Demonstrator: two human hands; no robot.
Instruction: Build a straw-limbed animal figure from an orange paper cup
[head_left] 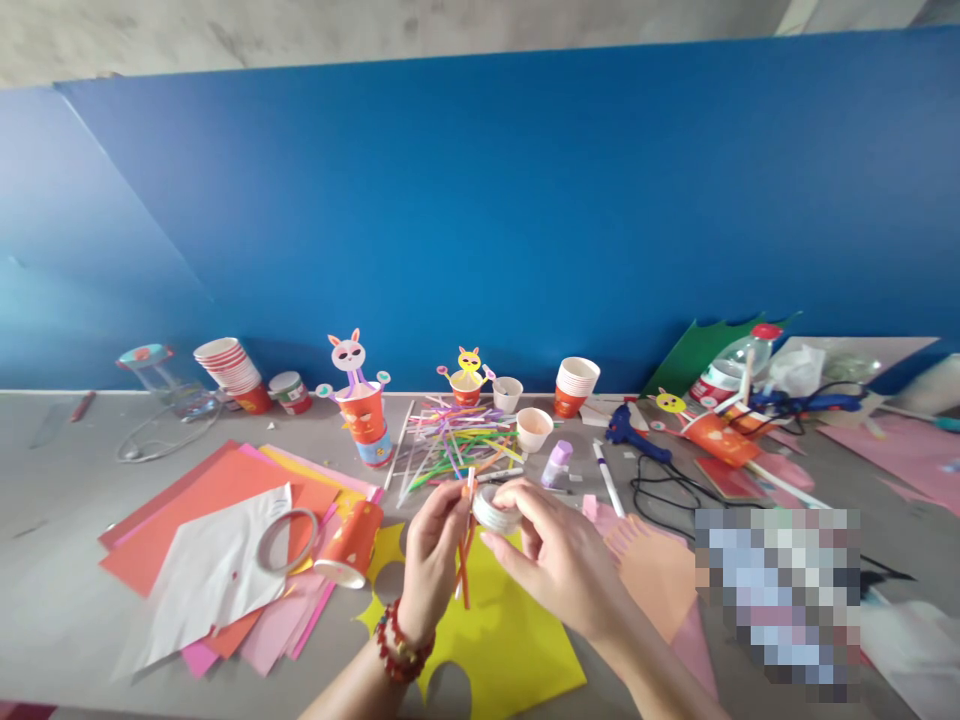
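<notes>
Lower centre of the frame: a few thin orange strips [464, 578] are pinched near their top end by the left hand [431, 535], and a white roll [495, 510] is gripped in the right hand [559, 555] – whether roll and strips touch can't be told. The strips could easily get splayed if that pinch is loosened, their lower ends being unsupported. The roll might be fumbled too – and dropped onto the yellow sheet [517, 640] below.

1 head view, forward and down, table [52, 580] near, partition [480, 220] beyond, edges perhaps blurred
</notes>
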